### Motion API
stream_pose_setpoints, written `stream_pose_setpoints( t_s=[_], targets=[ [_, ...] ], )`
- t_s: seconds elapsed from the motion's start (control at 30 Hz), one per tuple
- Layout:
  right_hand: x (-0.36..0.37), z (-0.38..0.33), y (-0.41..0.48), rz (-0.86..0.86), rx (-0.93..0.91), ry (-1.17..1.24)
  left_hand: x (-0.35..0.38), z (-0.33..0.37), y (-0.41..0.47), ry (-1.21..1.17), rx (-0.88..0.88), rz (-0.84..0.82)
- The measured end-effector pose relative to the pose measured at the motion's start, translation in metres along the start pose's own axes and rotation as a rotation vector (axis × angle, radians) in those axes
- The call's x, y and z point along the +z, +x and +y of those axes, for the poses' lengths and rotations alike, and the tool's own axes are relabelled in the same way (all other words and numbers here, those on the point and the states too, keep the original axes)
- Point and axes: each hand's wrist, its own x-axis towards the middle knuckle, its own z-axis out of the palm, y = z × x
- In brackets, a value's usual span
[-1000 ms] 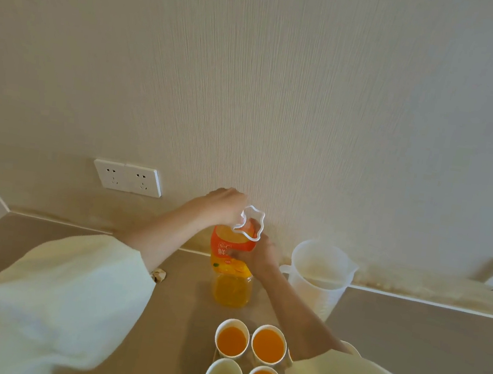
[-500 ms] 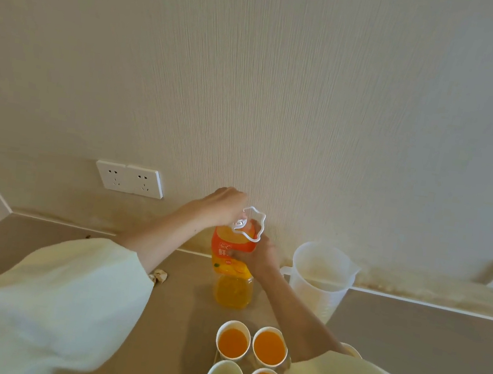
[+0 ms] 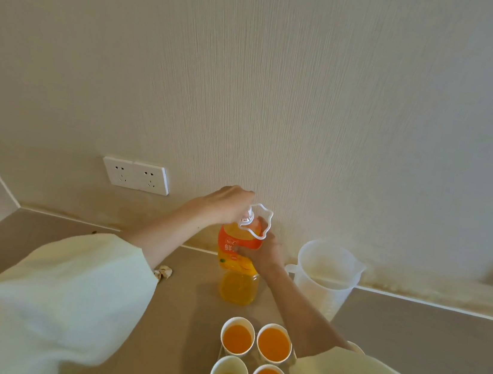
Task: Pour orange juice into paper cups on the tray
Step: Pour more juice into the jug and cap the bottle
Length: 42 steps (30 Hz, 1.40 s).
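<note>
My left hand (image 3: 226,203) gripped the cap (image 3: 247,217) of the juice bottle (image 3: 237,286). My right hand (image 3: 259,252) clasped its labelled body.

The only lettering that can be read stands on the orange label (image 3: 231,243) of the juice bottle (image 3: 238,289): one large white Chinese character, 鲜, printed near the label's left edge. Above it sits a small white logo and below it a small round mark, both too small and blurred to make out. Whatever follows the character is hidden behind the right hand (image 3: 263,252), which grips the bottle across the label.
</note>
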Motion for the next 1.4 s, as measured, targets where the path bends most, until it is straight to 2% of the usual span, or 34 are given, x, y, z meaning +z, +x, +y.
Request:
stream_pose_setpoints(
  t_s=[0.5, 0.6, 0.73, 0.8, 0.97, 1.13, 1.33, 1.4],
  targets=[
    [-0.002, -0.004, -0.002, -0.011, 0.013, -0.009, 0.004, -0.004, 0.003, 0.034, 0.072, 0.013],
    [-0.003, -0.003, -0.002, -0.011, 0.004, -0.014, 0.004, -0.009, 0.001, -0.018, 0.095, 0.021],
    [-0.001, -0.003, -0.001, 0.002, 0.005, -0.002, 0.008, -0.004, -0.003, -0.036, 0.027, 0.118],
    [0.0, -0.002, 0.001, 0.001, -0.001, -0.021, 0.012, 0.001, -0.001, -0.014, 0.018, 0.113],
    [0.0, -0.002, 0.002, -0.009, 0.017, -0.058, 0.01, -0.005, 0.001, -0.052, 0.068, 0.081],
    [-0.001, -0.006, 0.002, -0.022, 0.046, -0.026, 0.015, -0.008, -0.001, 0.01, 0.106, 0.117],
    [0.005, 0.004, -0.021, 0.056, 0.125, -0.139, 0.026, 0.0, -0.012, 0.016, 0.009, 0.154],
    [-0.007, 0.016, -0.033, 0.106, 0.104, -0.232, 0.031, 0.011, -0.019, 0.031, -0.055, 0.269]
  ],
)
